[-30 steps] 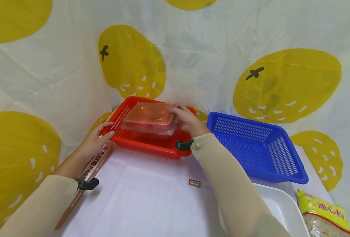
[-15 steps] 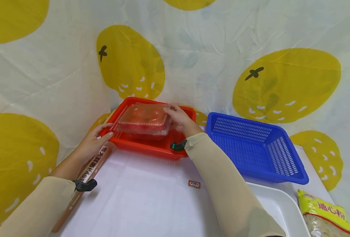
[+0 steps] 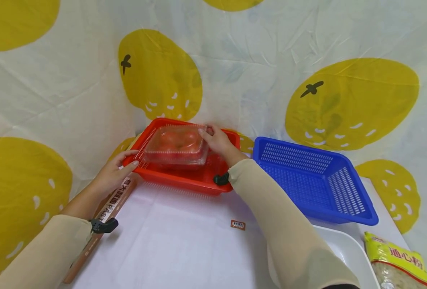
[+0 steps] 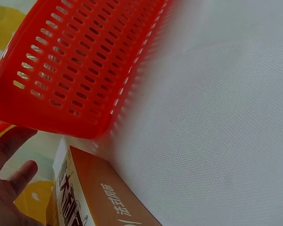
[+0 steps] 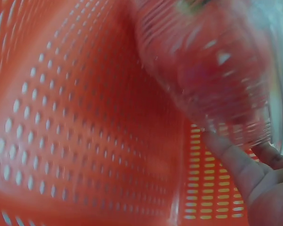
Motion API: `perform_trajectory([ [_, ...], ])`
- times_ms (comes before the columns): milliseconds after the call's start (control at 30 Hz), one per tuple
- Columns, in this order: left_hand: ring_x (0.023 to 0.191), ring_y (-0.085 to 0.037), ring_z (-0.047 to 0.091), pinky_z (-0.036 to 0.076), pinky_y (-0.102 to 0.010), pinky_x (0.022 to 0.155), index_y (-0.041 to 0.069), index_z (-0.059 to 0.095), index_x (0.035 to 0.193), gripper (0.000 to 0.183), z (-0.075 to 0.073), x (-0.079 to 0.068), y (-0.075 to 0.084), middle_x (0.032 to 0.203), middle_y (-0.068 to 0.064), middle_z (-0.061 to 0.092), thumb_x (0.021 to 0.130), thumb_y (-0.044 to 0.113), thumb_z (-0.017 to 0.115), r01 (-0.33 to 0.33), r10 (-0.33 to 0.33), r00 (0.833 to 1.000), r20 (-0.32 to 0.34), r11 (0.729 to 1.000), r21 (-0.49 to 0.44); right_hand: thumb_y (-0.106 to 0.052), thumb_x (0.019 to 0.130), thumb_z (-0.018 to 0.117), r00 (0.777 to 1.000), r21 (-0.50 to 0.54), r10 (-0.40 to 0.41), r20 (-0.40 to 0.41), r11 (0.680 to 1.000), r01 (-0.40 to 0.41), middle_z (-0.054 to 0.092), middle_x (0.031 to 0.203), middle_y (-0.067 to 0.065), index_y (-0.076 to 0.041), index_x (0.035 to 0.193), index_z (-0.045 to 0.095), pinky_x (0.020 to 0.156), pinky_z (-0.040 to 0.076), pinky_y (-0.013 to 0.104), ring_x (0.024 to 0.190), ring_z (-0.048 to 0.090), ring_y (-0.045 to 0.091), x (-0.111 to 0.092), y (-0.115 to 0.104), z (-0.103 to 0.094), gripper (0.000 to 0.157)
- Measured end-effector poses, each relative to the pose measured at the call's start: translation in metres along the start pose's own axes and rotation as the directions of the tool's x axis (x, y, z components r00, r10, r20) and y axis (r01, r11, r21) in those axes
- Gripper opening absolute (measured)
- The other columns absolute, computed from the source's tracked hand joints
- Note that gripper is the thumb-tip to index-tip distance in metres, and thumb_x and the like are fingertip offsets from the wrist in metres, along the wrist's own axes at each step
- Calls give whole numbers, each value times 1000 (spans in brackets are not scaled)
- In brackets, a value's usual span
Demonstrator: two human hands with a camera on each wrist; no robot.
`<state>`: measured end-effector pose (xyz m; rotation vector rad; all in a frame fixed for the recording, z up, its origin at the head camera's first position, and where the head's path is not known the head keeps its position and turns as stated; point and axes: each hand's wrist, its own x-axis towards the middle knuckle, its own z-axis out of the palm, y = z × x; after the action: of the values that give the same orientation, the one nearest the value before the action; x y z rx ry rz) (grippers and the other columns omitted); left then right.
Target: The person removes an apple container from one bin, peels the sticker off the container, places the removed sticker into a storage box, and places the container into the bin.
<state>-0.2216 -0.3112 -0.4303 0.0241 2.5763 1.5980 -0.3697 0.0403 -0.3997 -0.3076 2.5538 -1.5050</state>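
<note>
In the head view, a clear plastic box of tomatoes sits tilted inside the red basket. My right hand grips the box at its right end. From the right wrist, the tomatoes show red through the clear plastic box, with the thumb against its edge and the other fingers partly hidden behind it. My left hand holds the basket's left rim, fingers at the top edge and thumb just below. The left wrist view has the red basket wall beside the left fingers.
Under the left forearm lies a long brown pasta box. To the right stand a blue basket, a white tray and a yellow-topped pasta bag. A small orange-and-white label lies on the white table cloth.
The right hand has shifted the tomato box a little to the left inside the red basket. The left hand stays at the basket's rim.
</note>
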Motion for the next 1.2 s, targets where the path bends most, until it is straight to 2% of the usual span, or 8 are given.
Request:
perform_trajectory([
  [100, 145, -51, 40, 52, -60, 104, 21, 33, 167, 66, 0, -1, 0, 167, -24, 31, 110, 45, 58, 2, -2, 1000, -3, 1000, 3, -47, 107, 64, 1000, -35, -5, 15, 999, 6, 51, 155, 11, -21, 154, 47, 106, 55, 48, 134, 53, 31, 1, -1, -1, 57],
  [400, 144, -50, 41, 53, -59, 102, 22, 33, 167, 67, 0, -1, -1, 167, -23, 31, 110, 47, 57, 3, -3, 1000, -16, 1000, 8, -45, 106, 66, 997, 23, 21, 79, 999, -23, 54, 149, 9, -24, 153, 43, 96, 61, 49, 128, 59, 30, 4, 2, 1, 57],
  [633, 143, -50, 43, 54, -59, 101, 24, 33, 167, 66, 0, -2, -2, 167, -24, 31, 110, 47, 56, 5, -4, 1000, -18, 1000, 17, -52, 101, 70, 989, -27, 105, 106, 994, -102, 59, 135, 5, -29, 148, 46, 99, 60, 45, 124, 57, 26, 5, 11, 1, 58],
  [767, 142, -50, 44, 55, -58, 100, 24, 32, 168, 67, 1, -2, -2, 167, -24, 30, 110, 48, 56, 6, -5, 1000, -17, 1000, 21, -52, 100, 71, 986, -70, 126, 113, 990, -118, 60, 132, 5, -26, 146, 49, 100, 59, 43, 122, 56, 26, 7, 15, 2, 58],
  [1033, 144, -49, 42, 54, -57, 102, 22, 33, 167, 65, 2, -2, 1, 168, -24, 30, 111, 46, 55, -7, 7, 1000, -3, 1000, 16, -59, 97, 72, 968, -102, 217, 125, 973, -205, 61, 131, 6, -22, 149, 47, 107, 54, 49, 123, 58, 26, 6, 18, 2, 69],
  [1200, 143, -49, 44, 54, -57, 102, 22, 33, 167, 67, 2, -2, 1, 167, -24, 31, 110, 49, 54, -9, 9, 1000, 3, 1000, 24, -64, 98, 68, 959, -108, 244, 140, 967, -231, 60, 134, 4, -23, 148, 47, 110, 52, 52, 127, 55, 26, 3, 10, -3, 68],
])
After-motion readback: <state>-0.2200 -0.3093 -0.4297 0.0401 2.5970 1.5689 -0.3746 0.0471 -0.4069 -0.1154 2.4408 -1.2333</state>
